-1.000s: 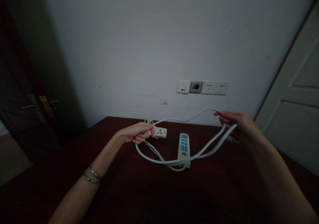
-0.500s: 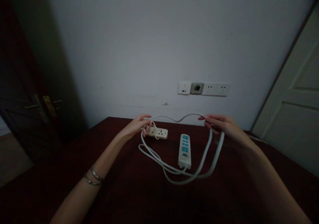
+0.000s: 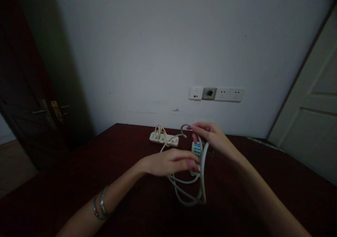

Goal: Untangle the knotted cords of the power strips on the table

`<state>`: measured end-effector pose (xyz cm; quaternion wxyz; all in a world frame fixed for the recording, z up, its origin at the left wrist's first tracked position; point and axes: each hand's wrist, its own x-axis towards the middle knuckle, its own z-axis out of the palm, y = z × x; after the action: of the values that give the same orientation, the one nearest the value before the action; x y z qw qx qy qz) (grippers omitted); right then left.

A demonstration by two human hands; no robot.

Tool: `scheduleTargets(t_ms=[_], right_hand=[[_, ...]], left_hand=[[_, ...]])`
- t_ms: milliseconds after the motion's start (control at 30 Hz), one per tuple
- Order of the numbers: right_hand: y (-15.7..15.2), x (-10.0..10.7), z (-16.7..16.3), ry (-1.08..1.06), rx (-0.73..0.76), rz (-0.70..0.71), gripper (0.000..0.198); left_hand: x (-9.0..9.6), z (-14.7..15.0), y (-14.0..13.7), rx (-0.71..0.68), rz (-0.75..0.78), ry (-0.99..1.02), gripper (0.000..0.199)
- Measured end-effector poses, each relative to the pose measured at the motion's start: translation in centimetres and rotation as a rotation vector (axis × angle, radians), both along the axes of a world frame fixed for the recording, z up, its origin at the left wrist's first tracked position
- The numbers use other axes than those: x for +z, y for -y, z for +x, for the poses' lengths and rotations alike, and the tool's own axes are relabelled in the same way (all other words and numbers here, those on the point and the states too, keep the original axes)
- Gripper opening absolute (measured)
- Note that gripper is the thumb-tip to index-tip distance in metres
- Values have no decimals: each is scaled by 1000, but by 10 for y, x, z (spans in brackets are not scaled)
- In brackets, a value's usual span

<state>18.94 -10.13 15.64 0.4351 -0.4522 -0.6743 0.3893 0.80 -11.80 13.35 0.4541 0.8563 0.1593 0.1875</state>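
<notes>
My right hand (image 3: 206, 133) is closed on a white power cord (image 3: 202, 180), pinching it between thumb and fingers above the table. Loops of the cord hang below that hand, and another stretch runs left behind my left hand. My left hand (image 3: 175, 161) reaches across with its fingers stretched out, the fingertips right beside the hanging cord; I cannot tell if they touch it. Behind the hands and cord lies a white power strip with blue sockets (image 3: 196, 148), partly hidden. Farther back sits a cream power strip (image 3: 172, 140) with its thin cord (image 3: 159, 130) bundled on top.
The dark red table (image 3: 126, 142) reaches back to a pale wall (image 3: 147, 54). Wall sockets (image 3: 229, 94) are set above the table's back edge. A dark door with a brass handle (image 3: 56, 110) stands at left, a white door (image 3: 316, 124) at right.
My left hand has let go of the far left of the loop and moved right and nearer, beside the hanging cord. My right hand has shifted left with the cord, and the loop has narrowed.
</notes>
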Motion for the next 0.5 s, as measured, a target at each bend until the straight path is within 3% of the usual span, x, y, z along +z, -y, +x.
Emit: scheduleTargets(t_ms=[67, 167, 267, 400, 500], right_hand=[[-3, 3, -1, 16, -49, 6, 32], [-9, 6, 1, 107, -87, 56, 30], [-16, 11, 8, 243, -120, 131, 37], [-19, 25, 26, 328, -192, 158, 54], [-12, 40, 39, 365, -25, 116, 52]], left_hand=[[-15, 6, 10, -135, -35, -124, 38], [-39, 9, 18, -130, 35, -135, 26], [-46, 2, 24, 7, 31, -53, 20], [-35, -18, 20, 320, -64, 161, 23], [-29, -34, 5, 488, -90, 315, 22]])
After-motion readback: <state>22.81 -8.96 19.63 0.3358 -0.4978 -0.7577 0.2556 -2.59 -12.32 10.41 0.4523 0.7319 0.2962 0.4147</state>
